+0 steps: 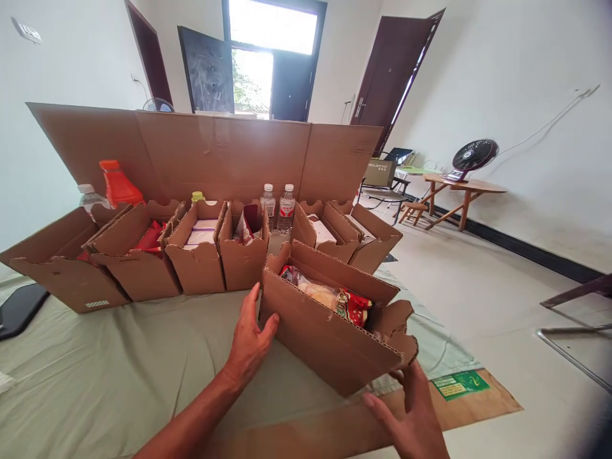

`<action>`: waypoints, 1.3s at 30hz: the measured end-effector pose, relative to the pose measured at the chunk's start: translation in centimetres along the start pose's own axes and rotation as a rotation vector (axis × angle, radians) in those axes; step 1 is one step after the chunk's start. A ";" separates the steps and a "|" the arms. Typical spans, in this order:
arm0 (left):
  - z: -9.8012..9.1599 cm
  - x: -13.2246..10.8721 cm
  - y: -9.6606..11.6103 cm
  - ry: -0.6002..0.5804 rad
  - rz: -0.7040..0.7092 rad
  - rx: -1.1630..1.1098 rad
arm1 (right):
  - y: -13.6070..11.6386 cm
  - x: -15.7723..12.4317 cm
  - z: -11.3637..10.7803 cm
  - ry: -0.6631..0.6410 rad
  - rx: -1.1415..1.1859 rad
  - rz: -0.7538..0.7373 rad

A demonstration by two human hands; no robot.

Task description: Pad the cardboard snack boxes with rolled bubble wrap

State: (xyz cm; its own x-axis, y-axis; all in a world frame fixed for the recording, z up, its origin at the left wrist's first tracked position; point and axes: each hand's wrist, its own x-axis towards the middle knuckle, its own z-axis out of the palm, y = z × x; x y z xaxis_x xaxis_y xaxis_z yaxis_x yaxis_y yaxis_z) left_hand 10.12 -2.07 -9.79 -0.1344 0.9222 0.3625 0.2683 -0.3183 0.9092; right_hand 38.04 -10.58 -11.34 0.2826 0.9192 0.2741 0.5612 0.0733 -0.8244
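Observation:
An open-topped cardboard box stands at an angle between my hands, in front of the row of similar boxes. Inside it lies a red and clear plastic food packet. My left hand grips the box's left end, thumb on the near side and fingers around the corner. At the right end, my right hand has its fingers against the end wall, partly hidden by it, while the thumb points toward the lower corner. Whether the box's base rests fully on the cloth cannot be made out.
Several cardboard boxes with packets inside line the green cloth. Behind them are two clear bottles, an orange-red bottle and a tall cardboard panel. A black phone-like object lies at left.

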 end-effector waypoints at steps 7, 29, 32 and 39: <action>2.2 -2.9 -1.3 0.094 0.198 0.245 | 0.6 5.4 -0.5 -0.251 0.176 -0.061; 0.3 -2.0 -0.1 -0.388 0.107 -0.026 | -6.8 -0.9 10.1 0.285 0.157 -0.139; -0.2 -1.7 -0.2 -0.373 0.106 -0.022 | -7.1 -1.0 10.9 0.245 0.142 -0.180; 0.7 -1.5 -1.5 -0.253 -0.104 0.156 | -7.1 4.2 12.8 0.196 0.057 -0.330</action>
State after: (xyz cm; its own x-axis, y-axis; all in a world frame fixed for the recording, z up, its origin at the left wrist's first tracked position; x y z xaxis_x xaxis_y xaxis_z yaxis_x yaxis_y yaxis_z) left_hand 10.62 -2.82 -11.90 0.0674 0.9797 0.1888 0.4116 -0.1997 0.8892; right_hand 25.22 -2.27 -10.65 0.2399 0.7516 0.6144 0.6046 0.3795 -0.7003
